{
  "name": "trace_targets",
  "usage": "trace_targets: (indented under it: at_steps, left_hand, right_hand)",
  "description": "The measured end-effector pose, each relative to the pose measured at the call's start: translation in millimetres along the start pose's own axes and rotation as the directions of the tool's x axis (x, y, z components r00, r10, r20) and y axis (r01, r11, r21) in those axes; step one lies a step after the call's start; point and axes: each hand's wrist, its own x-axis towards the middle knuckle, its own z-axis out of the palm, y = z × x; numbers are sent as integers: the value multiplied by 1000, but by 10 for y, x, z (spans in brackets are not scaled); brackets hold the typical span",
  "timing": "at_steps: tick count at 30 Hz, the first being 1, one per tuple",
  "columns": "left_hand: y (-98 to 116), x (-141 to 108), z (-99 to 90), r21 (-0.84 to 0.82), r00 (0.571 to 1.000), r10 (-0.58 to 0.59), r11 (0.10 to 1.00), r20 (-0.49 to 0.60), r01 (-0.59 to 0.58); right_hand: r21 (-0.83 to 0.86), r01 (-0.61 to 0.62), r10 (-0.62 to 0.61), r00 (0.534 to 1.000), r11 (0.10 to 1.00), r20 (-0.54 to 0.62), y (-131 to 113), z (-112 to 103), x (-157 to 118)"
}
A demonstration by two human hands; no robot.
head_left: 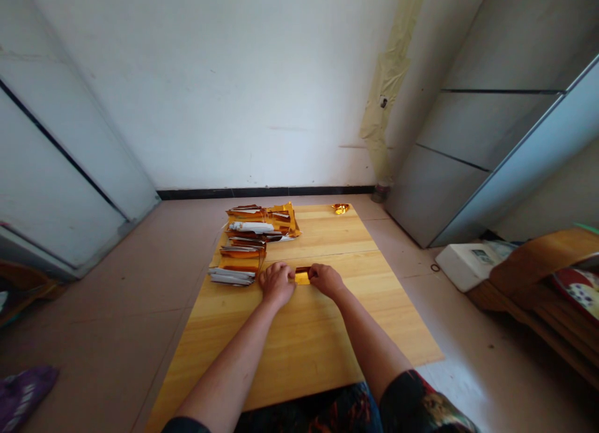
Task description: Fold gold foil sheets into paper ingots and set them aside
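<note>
A small sheet of shiny gold foil paper lies on the wooden table, with a darker strip along its far edge that looks folded over. My left hand is closed at the sheet's left end, its fingertips pressed down there. At the right end, my right hand pinches the sheet between thumb and fingers. Just left of my left hand is a bundle of white and gold paper pieces. Behind it lie more bundles, among them a white roll-like stack and gold foil packets.
The wooden tabletop stretches toward my body. A crumpled piece of gold foil sits near its far right corner. Beyond are a white wall and a grey refrigerator. A white box stands at the right.
</note>
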Motion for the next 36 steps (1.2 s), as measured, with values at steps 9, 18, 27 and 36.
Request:
trace_targets:
  at_steps: [9,18,27,36]
  left_hand:
    - [-105,-59,38,-46,992,85,995,-93,-89]
    - [36,-106,121,-16,985,4,1000,-172,-6]
    - [75,-161,97,22,987,18,1000,-162,-15]
    - [71,-184,102,57,983,77,996,-165,-68]
  right_hand:
    - [-84,-49,51,999,995,14,-31,15,27]
    - [-164,-167,158,985,972,-65,-207,63,19]
    - [3,-225,224,971,974,-83,23,16,55]
    - [122,-33,73,938,992,-339,307,181,-52]
